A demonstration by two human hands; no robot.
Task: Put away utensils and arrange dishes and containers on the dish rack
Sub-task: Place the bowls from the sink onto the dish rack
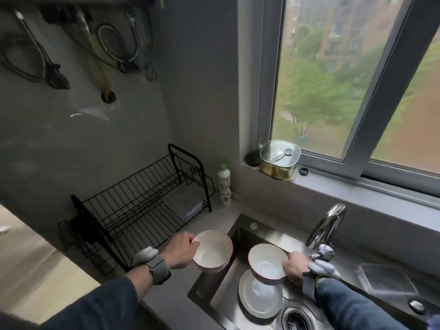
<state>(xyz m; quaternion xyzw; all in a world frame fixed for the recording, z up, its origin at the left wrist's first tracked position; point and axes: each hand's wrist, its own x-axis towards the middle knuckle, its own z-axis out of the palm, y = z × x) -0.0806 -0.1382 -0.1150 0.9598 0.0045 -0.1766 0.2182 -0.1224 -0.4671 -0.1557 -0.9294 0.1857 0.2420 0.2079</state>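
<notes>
The left hand [182, 250] grips a white bowl [213, 251] by its rim over the sink's [240, 234] nine o'clock edge. The right hand [295, 266] holds a second bowl [267, 260] above a plate [259, 298] in the basin. The black dish rack [142, 201] stands at ten o'clock.

The label on the detergent bottle [224, 184] is too blurred to read.
</notes>
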